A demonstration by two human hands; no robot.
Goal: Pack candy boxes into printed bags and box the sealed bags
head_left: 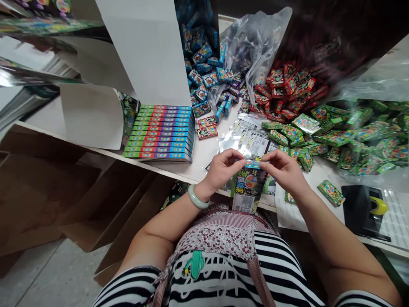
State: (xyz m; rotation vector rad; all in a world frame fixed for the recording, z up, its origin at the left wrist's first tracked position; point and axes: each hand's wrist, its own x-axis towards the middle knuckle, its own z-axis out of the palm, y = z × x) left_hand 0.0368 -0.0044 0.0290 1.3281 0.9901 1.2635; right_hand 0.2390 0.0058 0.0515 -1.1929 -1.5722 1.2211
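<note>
Between my hands is a dark printed package [249, 183] with a blue strip at its top edge, hanging over the table's front edge. My left hand [223, 169], with a pale green bangle on the wrist, pinches the strip's left end. At its right end my right hand [283, 170] pinches with thumb and forefinger. Flat printed sleeves [252, 143] lie on the table just beyond my fingers. Two small red boxes [207, 127] rest left of them. Small green boxes [294, 132] are heaped close to my right hand.
An open display box [158, 132] holds rows of coloured packs at left. Blue boxes [203, 81] and red boxes [290, 89] lie piled behind, around a clear plastic bag [255, 42]. A black tape dispenser [361, 209] stands at right. Cardboard boxes [41, 192] are below left.
</note>
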